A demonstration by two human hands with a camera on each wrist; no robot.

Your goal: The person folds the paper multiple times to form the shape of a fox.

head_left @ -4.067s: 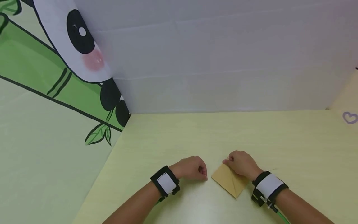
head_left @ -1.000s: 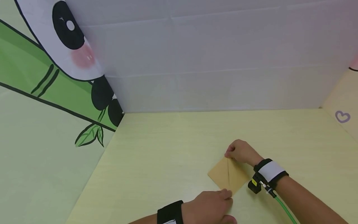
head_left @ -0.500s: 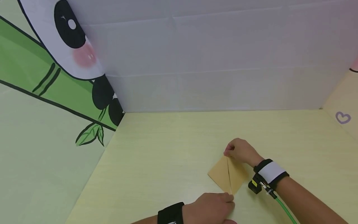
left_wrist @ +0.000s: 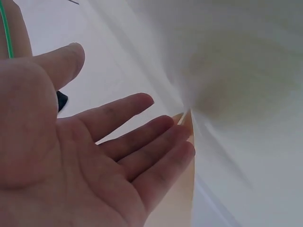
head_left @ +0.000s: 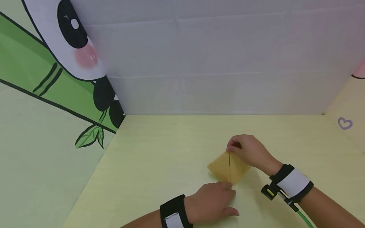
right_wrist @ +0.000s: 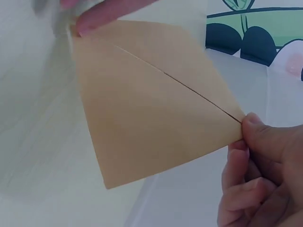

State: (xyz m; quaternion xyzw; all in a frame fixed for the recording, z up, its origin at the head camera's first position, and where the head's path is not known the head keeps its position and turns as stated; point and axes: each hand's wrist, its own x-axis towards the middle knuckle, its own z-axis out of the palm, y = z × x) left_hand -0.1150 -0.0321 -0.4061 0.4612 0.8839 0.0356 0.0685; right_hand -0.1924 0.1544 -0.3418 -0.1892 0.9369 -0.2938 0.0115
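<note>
A folded square of tan paper (head_left: 219, 167) has two flaps meeting along a crease down its middle. Thumb and fingers of my right hand (head_left: 252, 153) pinch its far corner; the right wrist view shows the paper (right_wrist: 151, 109) tilted, with that corner between thumb and index finger. At the near corner, my left hand (head_left: 211, 202) lays extended fingers, its thumb spread away. Seen from the left wrist, the left hand (left_wrist: 113, 161) is palm-on with straight fingers over the paper's edge (left_wrist: 177, 201).
The pale wooden tabletop (head_left: 159, 145) runs back to a white cloth wall (head_left: 205, 91). At the left stands a panel printed with green bamboo (head_left: 22, 53) and a cartoon animal. A black band with a green cable (head_left: 305, 218) circles the right wrist.
My left hand came from the left to the paper's near corner, and its thumb has since spread. Just now the right hand has raised the paper's far corner and shifted it away.
</note>
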